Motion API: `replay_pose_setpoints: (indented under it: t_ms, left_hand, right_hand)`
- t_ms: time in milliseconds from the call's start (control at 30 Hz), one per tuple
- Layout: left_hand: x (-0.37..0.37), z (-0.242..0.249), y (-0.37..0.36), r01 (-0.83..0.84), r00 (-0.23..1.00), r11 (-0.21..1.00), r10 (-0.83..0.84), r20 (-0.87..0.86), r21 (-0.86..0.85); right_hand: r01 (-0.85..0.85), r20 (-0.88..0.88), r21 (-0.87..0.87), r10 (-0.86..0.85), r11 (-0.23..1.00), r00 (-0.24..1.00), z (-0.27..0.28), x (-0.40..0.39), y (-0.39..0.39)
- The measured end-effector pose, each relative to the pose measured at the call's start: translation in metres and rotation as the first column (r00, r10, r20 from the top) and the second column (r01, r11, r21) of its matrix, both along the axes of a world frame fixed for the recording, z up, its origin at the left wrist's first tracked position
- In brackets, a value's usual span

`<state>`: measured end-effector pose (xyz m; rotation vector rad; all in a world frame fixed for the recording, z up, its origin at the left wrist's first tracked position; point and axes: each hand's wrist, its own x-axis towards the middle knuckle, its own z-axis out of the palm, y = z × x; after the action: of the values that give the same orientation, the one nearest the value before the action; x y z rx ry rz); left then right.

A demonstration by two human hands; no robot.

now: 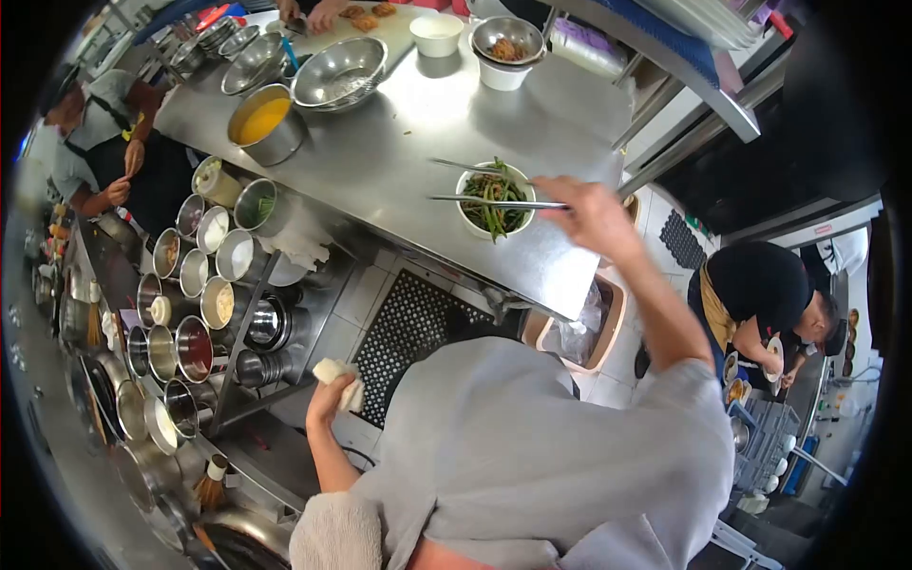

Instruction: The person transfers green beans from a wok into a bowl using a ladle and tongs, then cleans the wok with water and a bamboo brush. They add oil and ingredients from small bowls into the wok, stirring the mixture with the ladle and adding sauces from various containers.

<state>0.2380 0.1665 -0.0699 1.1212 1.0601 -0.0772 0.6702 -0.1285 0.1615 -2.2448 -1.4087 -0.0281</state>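
Observation:
Over the steel counter, my right hand is closed round a pair of metal tongs. The tongs' two arms are spread across a white bowl of green beans, one arm on the far side and one across the middle. Whether the tips pinch any beans cannot be made out. My left hand is down at my left side, below the counter, closed on a folded whitish cloth.
A pot of orange liquid, a steel colander and a strainer bowl stand farther back. Ingredient tins line the left. People are at left and right, and another person's hands are at the far edge. A bin sits below.

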Motion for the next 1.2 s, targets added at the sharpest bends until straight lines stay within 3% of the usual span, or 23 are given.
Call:
replay_pose_setpoints:
  t_ms: [67,133,200,433,533,667,700,867,1000,1133,1200]
  left_hand:
    - [0.009,-0.018,0.013,0.086,0.996,0.996,-0.087,-0.013,-0.022]
    - [0.010,-0.040,0.021,0.104,0.992,0.994,-0.105,-0.068,-0.012]
    - [0.006,-0.067,0.038,0.164,0.980,0.986,-0.167,-0.107,-0.033]
    - [0.045,-0.061,0.045,0.265,0.943,0.962,-0.273,-0.189,-0.066]
    - [0.050,-0.068,0.052,0.252,0.945,0.964,-0.264,-0.196,-0.081]
    - [0.036,-0.086,0.070,0.385,0.878,0.923,-0.373,-0.299,-0.023]
    - [0.024,-0.108,0.077,0.458,0.858,0.886,-0.419,-0.298,0.073]
    - [0.015,-0.144,0.108,0.686,0.687,0.721,-0.599,-0.410,0.095]
    - [0.027,-0.133,0.115,0.764,0.612,0.627,-0.633,-0.474,0.151]
    - [0.034,-0.119,0.124,0.681,0.701,0.717,-0.581,-0.414,0.147]
    - [0.034,-0.108,0.127,0.595,0.762,0.791,-0.501,-0.410,0.139]
  right_hand:
    - [0.092,0.238,-0.286,-0.022,0.954,0.971,0.012,0.028,-0.036]
    - [0.061,0.359,-0.382,0.087,0.922,0.929,0.019,0.045,-0.048]
    - [0.002,0.381,-0.426,0.177,0.905,0.907,0.025,0.055,-0.043]
    - [-0.231,0.363,-0.569,0.493,0.789,0.791,0.022,0.072,0.007]
    - [-0.194,0.290,-0.682,0.505,0.705,0.813,0.027,0.069,0.022]
    - [-0.049,0.329,-0.710,0.393,0.703,0.858,0.058,0.052,0.028]
    - [-0.011,0.338,-0.719,0.363,0.695,0.868,0.065,0.046,0.029]
    - [0.081,0.328,-0.749,0.262,0.658,0.907,0.055,0.034,0.038]
    - [0.118,0.260,-0.762,0.135,0.637,0.956,0.046,0.031,0.047]
    - [0.187,0.172,-0.764,-0.085,0.617,0.981,0.069,0.027,0.043]
    - [0.202,0.174,-0.762,-0.106,0.615,0.979,0.053,0.019,0.038]
